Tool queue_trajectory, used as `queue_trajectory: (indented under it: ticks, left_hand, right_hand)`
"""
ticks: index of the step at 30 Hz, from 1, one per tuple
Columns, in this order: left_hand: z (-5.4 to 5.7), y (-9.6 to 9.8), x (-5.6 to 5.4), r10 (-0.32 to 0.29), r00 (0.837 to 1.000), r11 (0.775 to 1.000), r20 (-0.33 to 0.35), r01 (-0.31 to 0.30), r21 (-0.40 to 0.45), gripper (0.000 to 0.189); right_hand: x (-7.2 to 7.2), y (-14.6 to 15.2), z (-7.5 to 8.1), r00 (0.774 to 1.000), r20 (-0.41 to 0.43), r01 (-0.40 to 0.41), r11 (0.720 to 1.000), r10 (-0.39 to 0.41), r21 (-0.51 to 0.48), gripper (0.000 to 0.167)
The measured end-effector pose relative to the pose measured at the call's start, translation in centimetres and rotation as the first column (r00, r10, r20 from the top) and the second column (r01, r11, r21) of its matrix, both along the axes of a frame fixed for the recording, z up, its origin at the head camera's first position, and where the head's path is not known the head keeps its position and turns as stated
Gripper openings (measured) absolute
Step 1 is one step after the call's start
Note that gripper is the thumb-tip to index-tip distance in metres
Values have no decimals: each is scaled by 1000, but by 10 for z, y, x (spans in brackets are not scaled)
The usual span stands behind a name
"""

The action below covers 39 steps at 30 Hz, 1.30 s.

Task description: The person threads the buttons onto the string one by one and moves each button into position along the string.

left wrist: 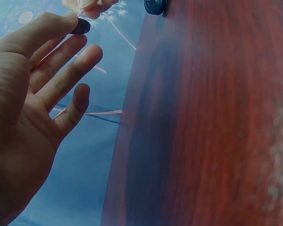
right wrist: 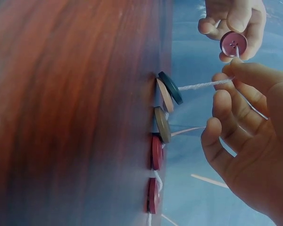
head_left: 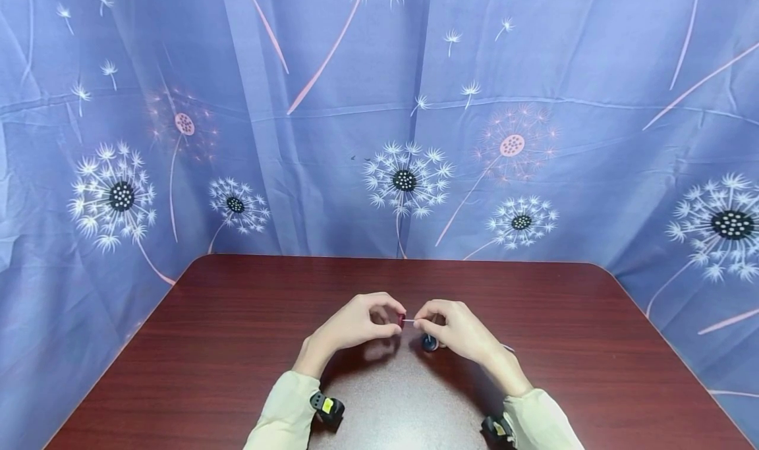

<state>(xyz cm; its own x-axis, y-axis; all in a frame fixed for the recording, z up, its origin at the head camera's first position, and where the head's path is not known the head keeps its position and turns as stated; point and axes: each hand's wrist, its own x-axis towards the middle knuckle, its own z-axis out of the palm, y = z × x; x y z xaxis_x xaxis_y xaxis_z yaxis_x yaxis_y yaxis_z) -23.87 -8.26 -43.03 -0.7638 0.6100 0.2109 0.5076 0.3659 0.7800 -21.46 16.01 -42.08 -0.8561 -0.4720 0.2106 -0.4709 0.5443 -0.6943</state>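
Observation:
My left hand (head_left: 362, 325) pinches a dark red button (right wrist: 228, 51) between thumb and fingertips, its other fingers spread apart. Facing it, my right hand (head_left: 459, 331) pinches a white string (right wrist: 198, 86) near the button. In the right wrist view the string's tip is at one of the button's small holes; whether it passes through cannot be told. Below the right hand, more buttons are strung in a row on the tabletop: a dark green button (right wrist: 171, 88), a peach one, an olive-brown button (right wrist: 162, 125) and two red ones, the lowest a red button (right wrist: 153, 195).
The reddish-brown wooden table (head_left: 237, 371) lies under both hands. Behind it and at its sides hangs a blue curtain (head_left: 332, 140) printed with dandelions. Each wrist wears a small black camera, such as the left wrist's camera (head_left: 332, 412).

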Motion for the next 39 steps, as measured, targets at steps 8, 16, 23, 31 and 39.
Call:
queue_trajectory:
  ticks: [8,16,23,31,39]
  left_hand:
    - [-1,1,1,3,1000,1000,-12,-3,-8,30]
    - [0,3,2,0,1000,1000,-27,0,-12,30]
    - [-1,6,2,-7,999,1000,-43,7,-15,29]
    - [0,9,4,14,999,1000,-43,-14,-19,25]
    - [-4,10,2,31,999,999,-37,-32,-27,23]
  right_hand:
    - [1,0,1,1000,-5,13,1000,-13,10,5]
    - [2,0,3,1000,-6,17,999,-17,31,4]
    - [2,0,4,1000,-16,4,999,-3,46,6]
    - [2,-1,2,998,-59,-24,999,26,34,5]
    - [0,-2,0,996,-78,-33,999,36,40,5]
